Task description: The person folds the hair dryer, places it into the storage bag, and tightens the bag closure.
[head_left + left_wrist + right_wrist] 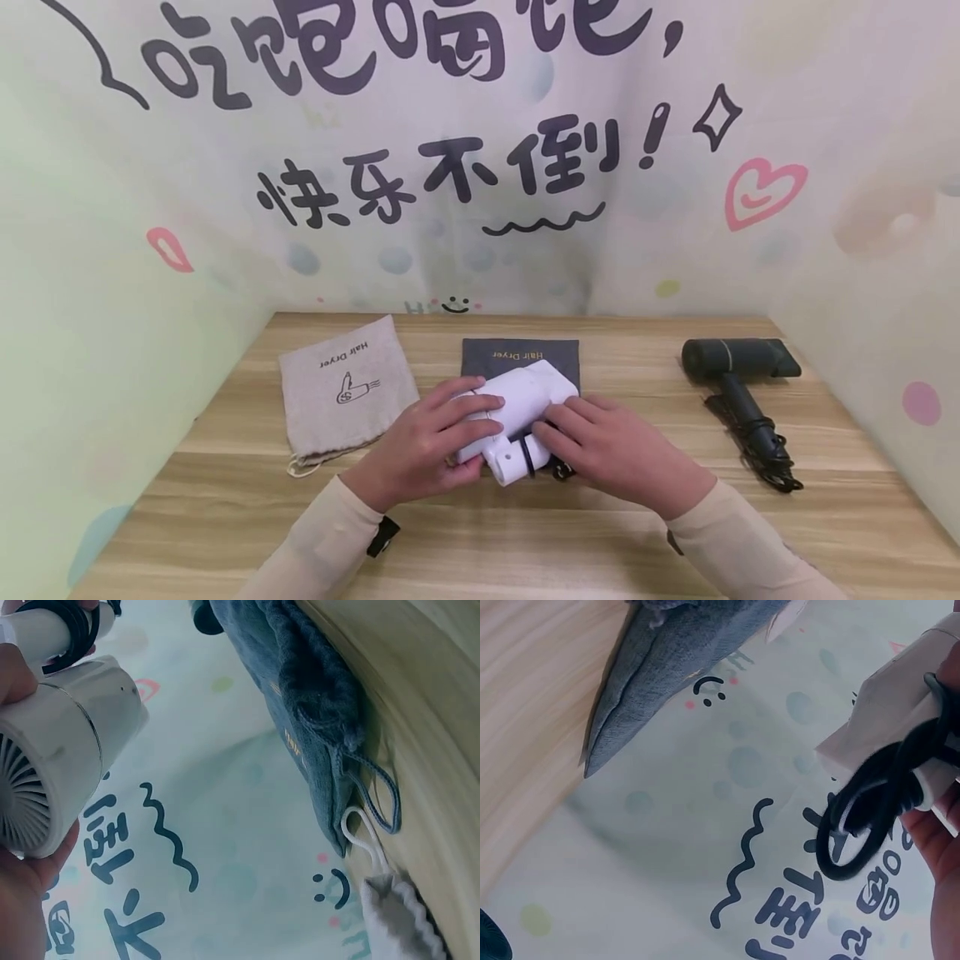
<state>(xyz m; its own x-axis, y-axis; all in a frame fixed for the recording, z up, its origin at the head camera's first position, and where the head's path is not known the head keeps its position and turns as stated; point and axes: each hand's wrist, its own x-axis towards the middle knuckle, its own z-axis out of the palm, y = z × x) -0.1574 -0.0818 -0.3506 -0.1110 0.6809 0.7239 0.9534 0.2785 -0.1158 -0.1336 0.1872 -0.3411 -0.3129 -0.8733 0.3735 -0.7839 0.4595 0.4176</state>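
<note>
A white hair dryer [525, 398] with a folded handle is held up between both hands over the table. My left hand [427, 437] grips the body at its vented rear end, seen as a ribbed grille [19, 795] in the left wrist view. My right hand [607, 446] holds the other side, by the nozzle and handle. A black cord [889, 787] is wound around the handle and hangs in a loop. Behind the dryer, partly hidden by it, lies a dark grey drawstring pouch [517, 357] lettered "Hair Dryer".
A beige drawstring pouch [345, 396] with a dryer drawing lies to the left. On the right rests a black hair dryer [738, 358], its cord [776, 467] bundled along the handle. Printed cloth [420, 250] stands behind the wooden table [600, 550].
</note>
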